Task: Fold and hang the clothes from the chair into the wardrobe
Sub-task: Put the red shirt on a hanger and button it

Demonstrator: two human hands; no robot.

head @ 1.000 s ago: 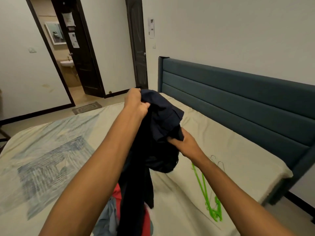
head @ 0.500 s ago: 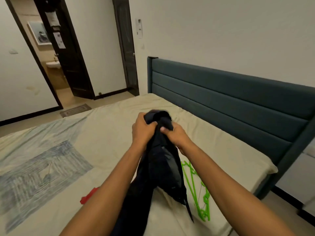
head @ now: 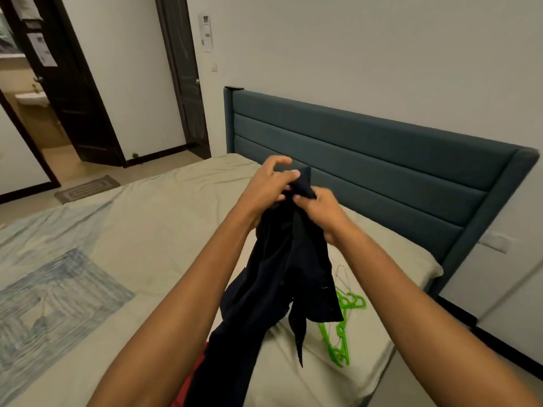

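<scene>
A dark navy garment [head: 282, 277] hangs bunched over the bed, held up at its top by both hands. My left hand [head: 264, 189] grips the fabric near the top edge with curled fingers. Close beside it, my right hand [head: 320, 210] pinches the same top edge from the right. The garment's lower part trails down toward the bottom of the view. Green plastic hangers [head: 342, 327] lie on the sheet just right of the garment, partly hidden by it. A red cloth [head: 191, 383] peeks out below my left forearm.
The bed [head: 141, 230] has a beige sheet with a blue pattern at left. A teal padded headboard [head: 382, 160] runs along the far wall. A white side unit [head: 493, 277] stands right of the bed. Dark doors [head: 82, 107] open at the far left.
My hands have come together at the top of the navy garment and lifted it a little. The view has swung right, toward the headboard.
</scene>
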